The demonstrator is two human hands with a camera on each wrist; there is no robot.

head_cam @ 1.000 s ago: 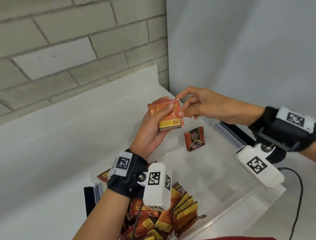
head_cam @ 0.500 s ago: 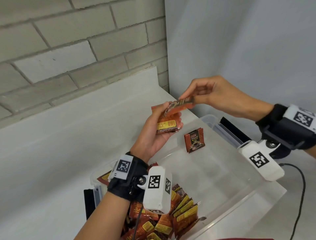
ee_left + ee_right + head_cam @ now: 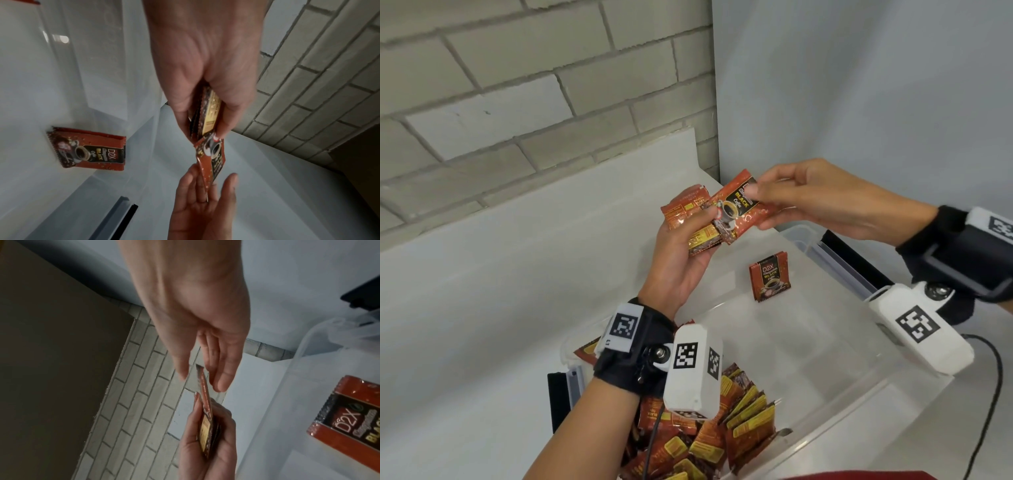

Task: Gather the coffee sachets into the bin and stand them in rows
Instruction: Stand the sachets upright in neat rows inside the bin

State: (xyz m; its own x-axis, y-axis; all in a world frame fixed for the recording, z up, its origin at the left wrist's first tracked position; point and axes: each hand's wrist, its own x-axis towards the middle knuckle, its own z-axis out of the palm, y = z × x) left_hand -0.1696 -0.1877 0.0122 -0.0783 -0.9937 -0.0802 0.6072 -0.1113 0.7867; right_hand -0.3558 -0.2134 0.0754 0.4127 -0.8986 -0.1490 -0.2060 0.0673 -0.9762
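Since half a second earlier, the right hand (image 3: 822, 198) had turned its pinched sachet (image 3: 738, 210) face-up and lowered it onto the small stack (image 3: 695, 222) gripped in the left hand (image 3: 681, 260). Both were held above the clear bin (image 3: 835, 425), where one sachet (image 3: 770, 281) lay flat and a pile (image 3: 722, 438) leaned near. Squaring the edges before releasing would likely help rows stand.

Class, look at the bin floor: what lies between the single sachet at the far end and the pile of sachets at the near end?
In the head view, only bare clear bin floor separates the single sachet from the pile.
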